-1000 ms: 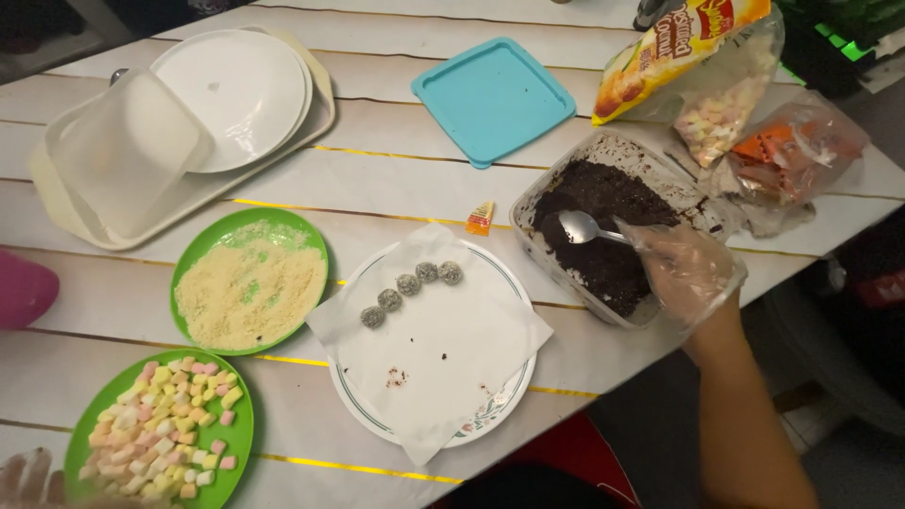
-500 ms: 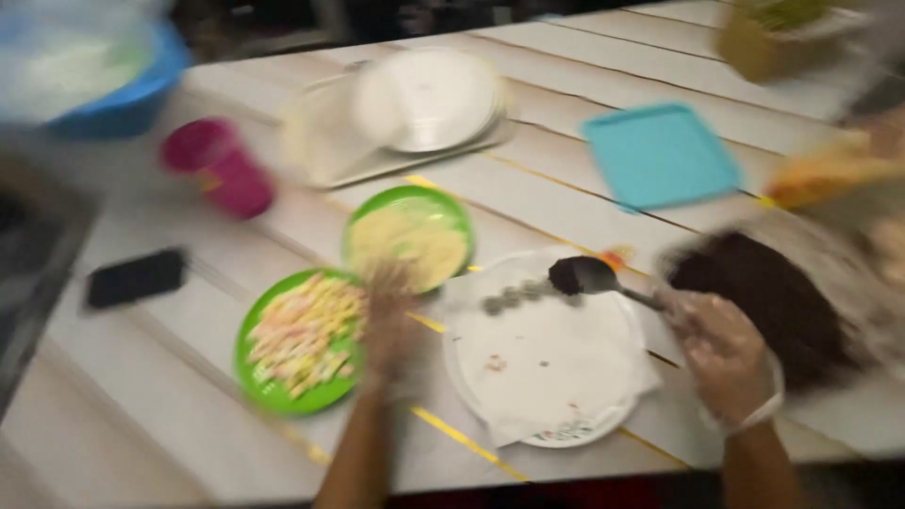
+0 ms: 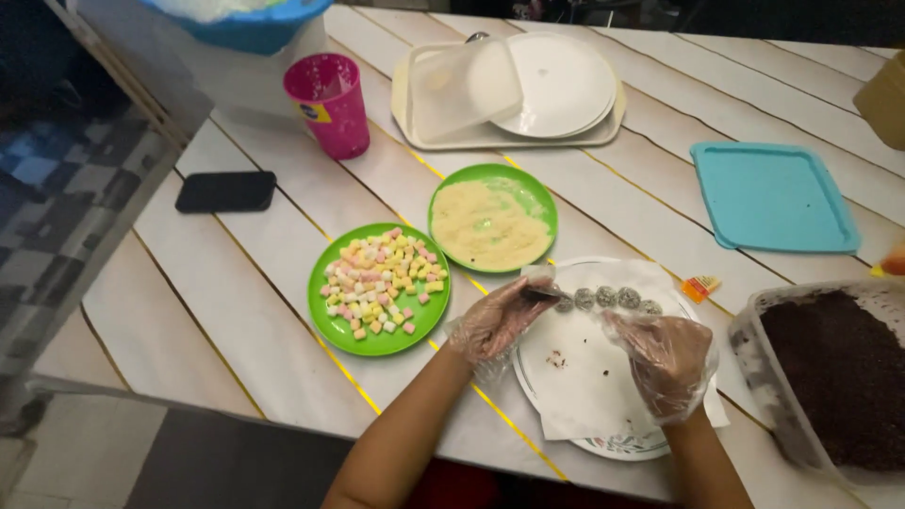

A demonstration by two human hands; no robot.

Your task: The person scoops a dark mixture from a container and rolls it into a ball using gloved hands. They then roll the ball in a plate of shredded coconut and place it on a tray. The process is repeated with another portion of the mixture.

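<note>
Pinching a dark lump, gloved left hand (image 3: 497, 320) (crinkly plastic) over round paper-lined plate (image 3: 613, 443).

Both hands wore thin, clear plastic gloves that crinkled loosely and ended at the wrists. The left hand (image 3: 498, 320) and the right hand (image 3: 666, 363) showed through the film. The forearms were bare, without sleeves.

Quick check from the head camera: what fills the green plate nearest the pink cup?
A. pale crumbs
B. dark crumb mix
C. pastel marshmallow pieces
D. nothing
A. The green plate nearest the pink cup holds a layer of pale crumbs; the marshmallow pieces lie on the other green plate, beside the left hand.
</note>
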